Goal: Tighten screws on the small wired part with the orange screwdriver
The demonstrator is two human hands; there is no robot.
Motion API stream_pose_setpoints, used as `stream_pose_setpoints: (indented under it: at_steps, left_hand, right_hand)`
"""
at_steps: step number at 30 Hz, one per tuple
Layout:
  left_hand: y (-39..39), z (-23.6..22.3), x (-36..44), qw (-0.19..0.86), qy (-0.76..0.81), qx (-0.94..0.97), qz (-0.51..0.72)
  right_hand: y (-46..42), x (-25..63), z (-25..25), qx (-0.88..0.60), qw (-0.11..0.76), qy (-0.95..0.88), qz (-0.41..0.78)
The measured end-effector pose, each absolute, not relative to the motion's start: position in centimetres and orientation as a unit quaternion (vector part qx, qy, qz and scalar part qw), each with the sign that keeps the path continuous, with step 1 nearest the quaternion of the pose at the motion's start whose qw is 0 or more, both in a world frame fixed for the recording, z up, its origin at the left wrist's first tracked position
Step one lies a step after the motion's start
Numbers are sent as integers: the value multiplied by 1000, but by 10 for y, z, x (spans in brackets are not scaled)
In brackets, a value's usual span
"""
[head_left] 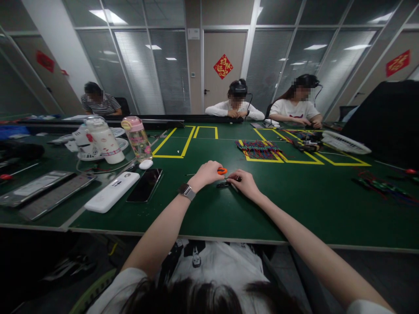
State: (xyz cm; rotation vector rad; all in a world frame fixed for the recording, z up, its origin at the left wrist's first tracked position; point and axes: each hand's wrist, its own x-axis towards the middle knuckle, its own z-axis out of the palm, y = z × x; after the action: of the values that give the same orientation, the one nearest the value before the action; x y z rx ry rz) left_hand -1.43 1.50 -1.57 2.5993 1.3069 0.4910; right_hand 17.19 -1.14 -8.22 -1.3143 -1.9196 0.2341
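Observation:
My left hand, with a watch on its wrist, is held over the green table with fingers closed. An orange loop-shaped piece shows at its fingertips; its kind is not clear. A thin light strand sticks out to the left of this hand. Close by on the right, my right hand is pinched, fingertips almost meeting those of the left. Something small and dark shows at its fingers, too small to name. Below the fingertips a small black object lies on the table.
To the left are a black phone, a white power bank, a white rounded case and drink bottles. Bundled coloured wires lie ahead near yellow tape outlines. Several people sit across the table.

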Motion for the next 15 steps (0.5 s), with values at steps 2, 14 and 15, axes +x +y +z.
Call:
stream_pose_setpoints:
  at_steps: [2, 14, 15]
  left_hand:
    - [14, -16, -14, 81, 445, 879, 149]
    - [7, -18, -13, 53, 410, 905, 101]
    - [7, -18, -12, 52, 412, 905, 97]
  right_hand:
    - [-11, 172, -82, -528, 386, -749, 104]
    - [-11, 173, -80, -529, 361, -758, 121]
    - [-11, 173, -80, -527, 360, -760, 121]
